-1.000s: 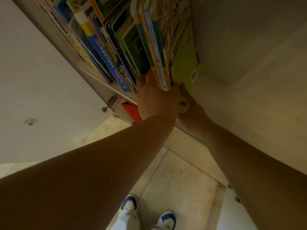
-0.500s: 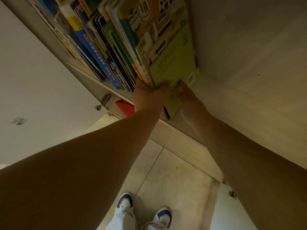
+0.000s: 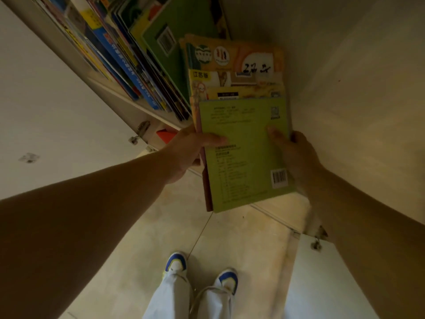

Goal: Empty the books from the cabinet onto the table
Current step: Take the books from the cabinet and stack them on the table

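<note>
Both bare arms reach forward and up, roughly parallel. The left hand [image 3: 188,150] grips the stack of books [image 3: 243,153] at its left edge, thumb lying flat across the top cover. The right hand [image 3: 296,157] grips the opposite edge, thumb pressed on the cover, its other fingers hidden underneath.

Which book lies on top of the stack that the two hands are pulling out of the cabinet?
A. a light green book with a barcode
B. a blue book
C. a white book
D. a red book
A: the light green book with a barcode at its lower right faces the camera on top of the stack, with the left hand and right hand gripping its sides.
</note>
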